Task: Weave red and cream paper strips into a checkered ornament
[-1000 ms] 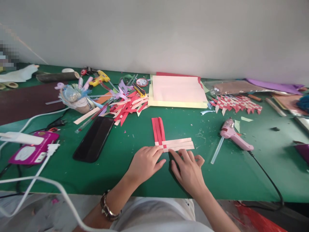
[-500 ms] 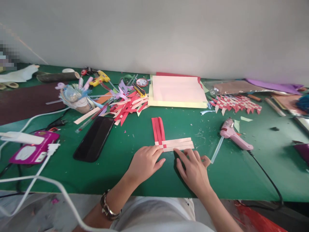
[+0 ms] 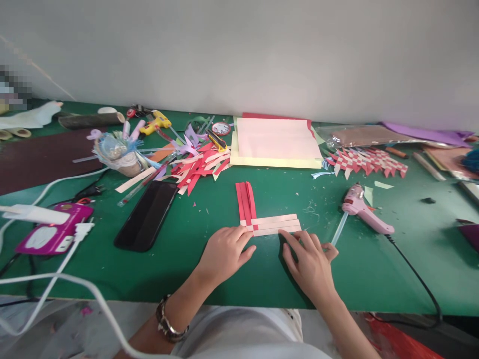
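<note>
Red paper strips (image 3: 245, 202) point away from me and cross pale pink paper strips (image 3: 279, 224) that run to the right, woven together at the corner. My left hand (image 3: 226, 254) presses its fingertips on that woven corner, thumb held apart. My right hand (image 3: 309, 259) rests its fingertips on the lower edge of the pink strips near their right end, fingers spread. Nothing is gripped in either hand. The left fingers partly cover the corner.
A pink glue gun (image 3: 366, 212) with its cord lies right; a black phone (image 3: 145, 214) lies left. Farther back are loose paper strips (image 3: 198, 164), a stack of paper sheets (image 3: 275, 139) and a woven paper piece (image 3: 368, 162). A purple power strip (image 3: 56, 229) with white cables sits left.
My right hand has slid a little to the right along the pink strips. The left hand stays pressed on the corner.
</note>
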### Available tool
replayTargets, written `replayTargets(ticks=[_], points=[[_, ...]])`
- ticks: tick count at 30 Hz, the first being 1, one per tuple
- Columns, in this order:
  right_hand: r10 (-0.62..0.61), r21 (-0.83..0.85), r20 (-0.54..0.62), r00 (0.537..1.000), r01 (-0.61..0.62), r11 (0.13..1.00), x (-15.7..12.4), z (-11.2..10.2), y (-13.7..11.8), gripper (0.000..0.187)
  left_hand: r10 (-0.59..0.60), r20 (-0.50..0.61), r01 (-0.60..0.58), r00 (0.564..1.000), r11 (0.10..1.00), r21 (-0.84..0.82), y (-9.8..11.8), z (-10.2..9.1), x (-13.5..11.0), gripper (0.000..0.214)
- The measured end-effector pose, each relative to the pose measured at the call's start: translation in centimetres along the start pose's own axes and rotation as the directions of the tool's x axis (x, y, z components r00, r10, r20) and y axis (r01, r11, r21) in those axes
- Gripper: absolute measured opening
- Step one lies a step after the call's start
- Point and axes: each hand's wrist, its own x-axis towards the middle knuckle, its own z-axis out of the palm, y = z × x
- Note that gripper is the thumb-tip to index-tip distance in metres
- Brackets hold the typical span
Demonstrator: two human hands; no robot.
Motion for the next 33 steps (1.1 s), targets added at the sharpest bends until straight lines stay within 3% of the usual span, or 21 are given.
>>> replayTargets(ticks=[9, 19, 25, 29, 33], points=[[0.099, 0.116, -0.202, 0.974, -0.077, 0.99, -0.3, -0.5, 2.1, 0.013, -0.008, -0.019, 0.008, 1.0, 1.0, 0.01, -0.1, 0.1, 0.1, 0.02], [0.194, 0.31, -0.122, 0.973, -0.148, 0.939, 1.4, -0.6, 2.1, 0.023, -0.076, 0.012, 0.077, 0.997, 0.994, -0.072, -0.3, -0.1, 0.1, 0.02], [0.031, 0.29, -0.082, 0.996, -0.006, 0.957, 3.8, -0.6, 2.1, 0.029, -0.081, 0.039, 0.086, 0.996, 0.978, -0.188, -0.7, -0.9, 0.2, 0.021], [-0.085, 0.165, 0.011, 0.996, 0.082, 0.983, 5.2, 0.3, 2.2, 0.022, -0.104, -0.031, 0.094, 0.994, 0.964, -0.248, -1.0, -1.6, 0.4, 0.021], [-0.094, 0.184, 0.126, 0.988, 0.07, 0.98, 5.6, 1.1, 2.1, 0.026, -0.081, -0.027, 0.074, 0.996, 0.979, -0.188, -1.3, -1.5, 0.8, 0.021]])
